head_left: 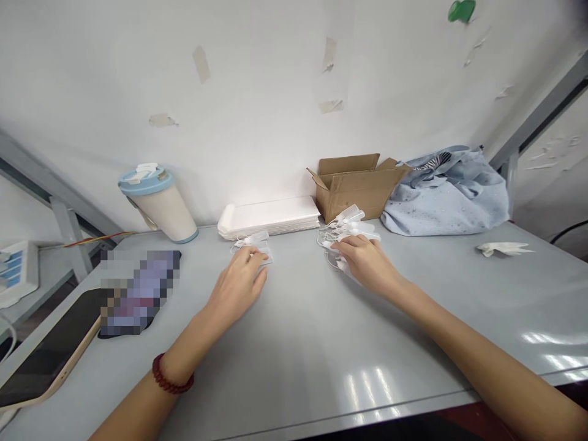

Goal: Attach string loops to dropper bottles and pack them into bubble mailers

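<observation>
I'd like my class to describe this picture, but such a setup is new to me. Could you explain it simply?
There is no machine here: a person works with two bare hands, seen from a camera worn on the head, looking forward and down. On the grey table, the left hand is at a few whitish pieces with thin cord; the right hand is at a larger pile of similar ones. Whether either grips anything firmly is hard to tell. Behind are a flat white stack and an open cardboard box, with bundled pale blue cloth to the right. At left stand a lidded cup and, lying nearer, a phone.
</observation>
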A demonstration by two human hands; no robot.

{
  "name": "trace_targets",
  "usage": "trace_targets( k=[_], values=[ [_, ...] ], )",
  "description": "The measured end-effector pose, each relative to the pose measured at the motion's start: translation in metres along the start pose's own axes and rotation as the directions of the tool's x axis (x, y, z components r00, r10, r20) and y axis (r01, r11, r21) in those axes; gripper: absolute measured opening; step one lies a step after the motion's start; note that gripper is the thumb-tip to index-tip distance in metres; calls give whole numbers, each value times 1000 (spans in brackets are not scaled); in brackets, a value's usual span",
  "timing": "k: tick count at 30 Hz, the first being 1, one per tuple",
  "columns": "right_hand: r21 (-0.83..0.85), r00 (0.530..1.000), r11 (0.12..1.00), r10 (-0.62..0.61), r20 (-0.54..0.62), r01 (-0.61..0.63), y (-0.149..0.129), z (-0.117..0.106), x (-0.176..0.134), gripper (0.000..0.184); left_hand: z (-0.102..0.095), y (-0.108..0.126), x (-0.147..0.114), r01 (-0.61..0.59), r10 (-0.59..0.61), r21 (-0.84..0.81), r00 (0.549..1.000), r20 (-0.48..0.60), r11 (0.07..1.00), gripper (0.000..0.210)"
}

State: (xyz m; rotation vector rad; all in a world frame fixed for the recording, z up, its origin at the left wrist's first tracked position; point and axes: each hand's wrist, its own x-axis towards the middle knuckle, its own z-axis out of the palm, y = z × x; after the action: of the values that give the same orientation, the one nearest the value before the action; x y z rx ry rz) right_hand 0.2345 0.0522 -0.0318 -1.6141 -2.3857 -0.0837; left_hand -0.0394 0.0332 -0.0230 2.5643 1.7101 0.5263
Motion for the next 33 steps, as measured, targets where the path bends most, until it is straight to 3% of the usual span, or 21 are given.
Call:
trace_targets(
  k=[6,16,22,26,33],
  values=[
    [0,999,1000,-17,40,17,-2,2,-1,32,1,-3,1,4,-7,41,998,64,999,30],
    [69,1000,998,12,14,-13,-5,1,-1,31,-5,-5,2,58,-66,161,997,44,985,38],
    [197,988,980,-3,-155,33,-3,-2,-1,25,-4,-10,5,33,-26,143,998,-49,989,39],
    [305,956,943,-39,-289,131,-7,-3,-3,23,5,-17,9,-7,10,145,1000,-24,989,45],
    [393,935,900,-44,-351,190,-15,-8,-6,23,9,-30,14,83,-82,140,997,-12,987,47]
  ],
)
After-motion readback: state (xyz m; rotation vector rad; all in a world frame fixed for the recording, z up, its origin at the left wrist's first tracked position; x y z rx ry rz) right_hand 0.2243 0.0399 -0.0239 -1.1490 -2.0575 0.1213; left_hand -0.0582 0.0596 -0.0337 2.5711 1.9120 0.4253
